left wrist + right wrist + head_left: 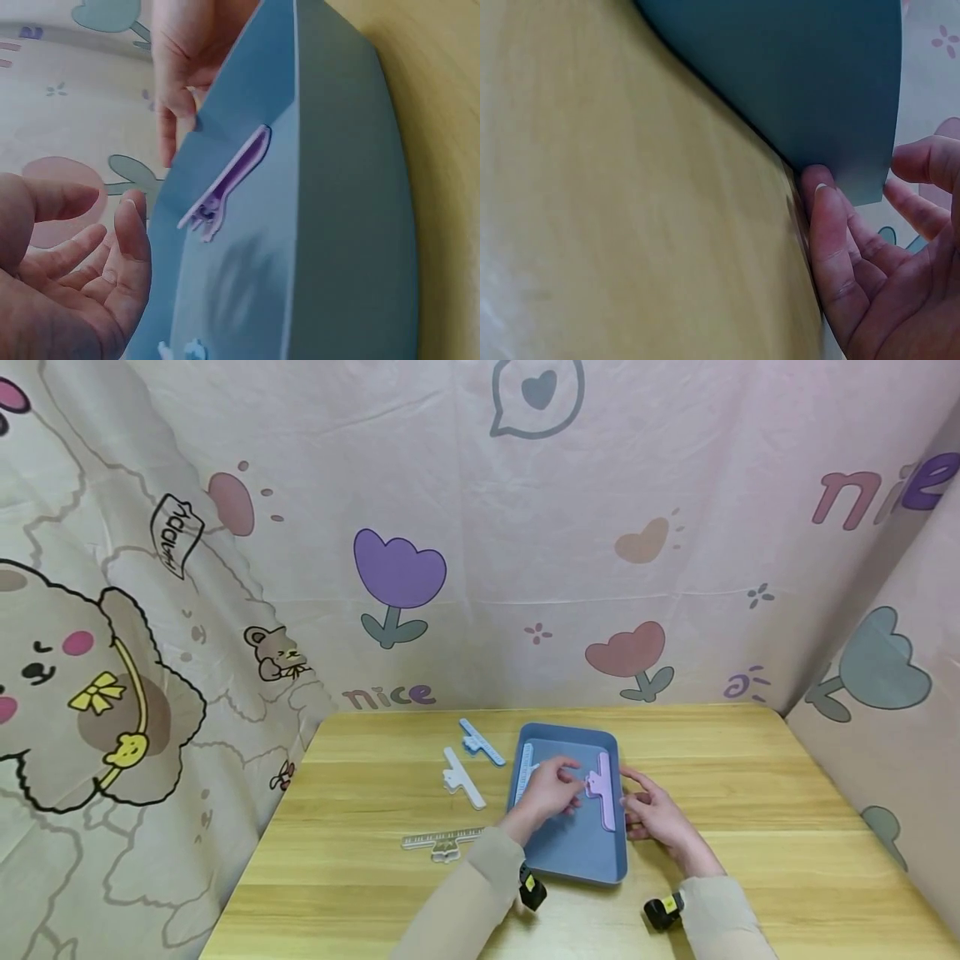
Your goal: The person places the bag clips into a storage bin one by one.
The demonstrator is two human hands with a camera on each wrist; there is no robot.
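My left hand hovers over the blue-grey tray, fingers loosely bent and thumb apart from them, with nothing held. Inside the tray, a purple long-bar clip lies along the right wall, just right of the left fingertips. A pale blue clip with ruler marks lies along the left wall, partly hidden by that hand. My right hand is at the tray's right side. Its fingertips touch the outer wall low near the table, and another finger reaches the wall's upper edge.
Left of the tray on the wooden table lie a blue clip, a white clip and a clear clip with ruler marks, the last partly covered by the left sleeve. A printed curtain hangs behind the table.
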